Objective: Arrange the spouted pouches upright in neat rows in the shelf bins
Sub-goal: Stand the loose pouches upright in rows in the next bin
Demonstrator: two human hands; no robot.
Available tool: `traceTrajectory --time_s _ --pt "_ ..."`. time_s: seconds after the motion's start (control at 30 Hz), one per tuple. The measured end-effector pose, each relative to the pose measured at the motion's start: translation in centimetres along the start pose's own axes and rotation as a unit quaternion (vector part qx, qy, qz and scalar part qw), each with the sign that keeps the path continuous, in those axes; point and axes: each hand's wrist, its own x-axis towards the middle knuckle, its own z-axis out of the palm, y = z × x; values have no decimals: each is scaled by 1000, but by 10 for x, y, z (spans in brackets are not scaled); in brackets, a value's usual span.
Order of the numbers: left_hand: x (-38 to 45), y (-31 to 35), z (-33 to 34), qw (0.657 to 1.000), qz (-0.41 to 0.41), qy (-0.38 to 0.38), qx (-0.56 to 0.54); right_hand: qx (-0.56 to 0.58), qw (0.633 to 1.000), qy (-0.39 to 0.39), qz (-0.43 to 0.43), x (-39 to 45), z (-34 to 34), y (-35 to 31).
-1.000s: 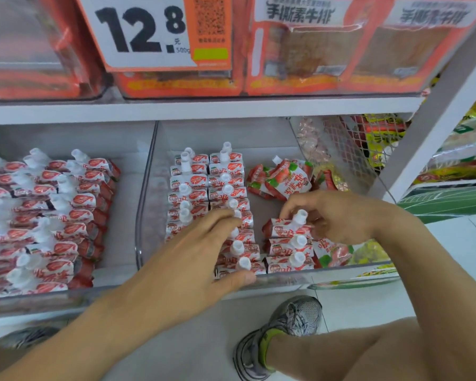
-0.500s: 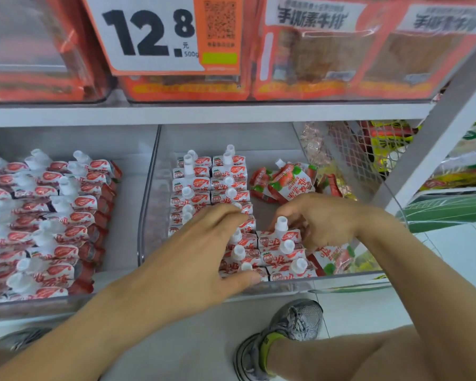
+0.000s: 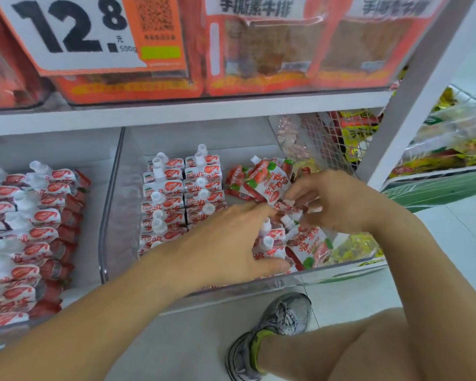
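Both hands' fingers pinch pouches.

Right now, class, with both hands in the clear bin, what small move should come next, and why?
Probably the right hand stands the pouch it pinches upright behind the short third row, which the left hand steadies; loose pouches lie tumbled at the back of the clear bin.

a shop: price card (12.8) over stocked shelf bins
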Motion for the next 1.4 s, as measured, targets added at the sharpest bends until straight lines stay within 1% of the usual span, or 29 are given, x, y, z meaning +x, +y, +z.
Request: traceTrajectory --time_s 0.07,0.13,0.27,0.33,0.4,0.47,0.53,0.63,0.67,0.73,0.8,0.83,0.87,0.9,0.93,0.97,1.0,1.03,1.07,1.1,1.17,1.2,1.23,1.3,1.4 --pt "-1 -2 -2 1000 -2 -12 -6 -107 994 -12 -6 3 5 -2" --pt "-1 -4 -3 1000 -9 -20 -9 -165 986 -39 -1 9 7 -2" --pt "-2 -7 -1 1000 -16 -9 -22 -197 978 -70 -21 16 11 -2" --pt "-4 -9 1 999 -18 -4 -34 -163 981 -106 -13 17 17 -2" --pt "-6 -10 3 999 -19 -2 -47 -158 981 -115 -2 17 20 -3" --pt "-7 -10 3 998 -26 1 -54 -172 981 -86 -4 14 19 -4" --pt "-8 -9 4 998 -33 2 -54 -171 983 -58 12 2 16 -8" --pt "-10 -5 2 999 -28 7 -44 -119 993 -3 25 -20 6 -9" --pt "-11 -5 2 999 -23 10 -35 -99 995 26 19 -26 1 -10" --pt "-13 -4 2 1000 -18 16 -17 -80 991 111 -15 -31 -4 -13" --pt "-18 -5 1 999 -23 32 -11 -57 975 205 -70 -28 -3 -17" --pt "-21 -6 -1 998 -31 48 -15 -41 967 235 -92 -23 -1 -19" --pt "-23 -7 -4 996 -39 76 -21 -25 963 248 -107 -17 1 -21" --pt "-22 -8 -7 992 -45 117 -28 -8 963 245 -117 -11 4 -23" --pt "-20 -12 -11 986 -48 157 -31 15 966 225 -125 -4 8 -24" --pt "-15 -16 -14 981 -51 184 -28 48 973 188 -127 2 12 -25" --pt "-8 -20 -17 980 -53 191 -20 88 978 139 -127 6 16 -26" --pt "-1 -25 -20 983 -49 177 -17 126 979 94 -129 10 19 -26" --pt "7 -30 -21 989 -47 138 -22 156 977 67 -129 13 21 -24" --pt "14 -33 -22 994 -50 90 -36 176 974 58 -126 13 20 -21" --pt "24 -37 -18 998 -52 6 -27 200 971 76 -110 13 14 -12" --pt "27 -37 -15 999 -43 -7 -3 195 971 96 -100 11 9 -7" --pt "29 -38 -12 999 -32 -4 15 169 974 124 -83 9 6 -2" --pt "30 -40 -9 1000 -14 9 14 81 982 168 -41 7 5 2" --pt "30 -41 -8 1000 -4 16 -4 -53 982 181 7 12 11 1"
